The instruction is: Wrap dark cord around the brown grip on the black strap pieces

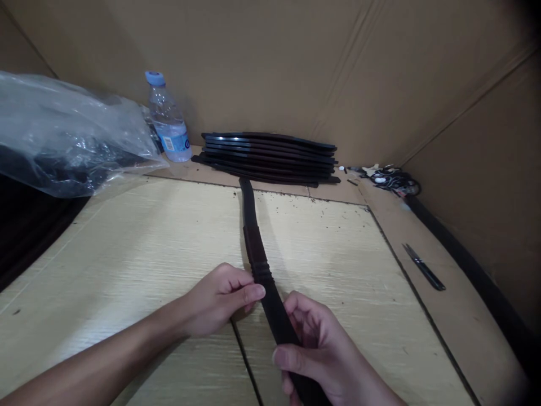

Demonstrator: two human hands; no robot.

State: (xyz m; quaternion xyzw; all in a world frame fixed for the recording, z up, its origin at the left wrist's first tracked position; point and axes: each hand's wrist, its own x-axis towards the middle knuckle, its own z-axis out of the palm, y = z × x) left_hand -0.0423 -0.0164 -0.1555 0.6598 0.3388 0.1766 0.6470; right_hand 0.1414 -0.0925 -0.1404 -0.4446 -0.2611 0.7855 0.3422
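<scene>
A long, narrow black strip [255,242] lies lengthwise on the pale wooden table [139,259], running from near me toward the back. My left hand [220,299] is closed, pinching the strip's left edge between thumb and fingers. My right hand [321,349] is wrapped round the strip's near end, fingers curled over it. At the back, against the cardboard wall, sits a stack of several similar black strips [270,157].
A clear plastic bag [67,135] holding dark items lies at the back left, beside a water bottle [169,121]. Small black snips [424,267] rest on the right. A tangle of scraps [391,177] sits in the back right corner. Another black strip [473,270] runs along the right wall.
</scene>
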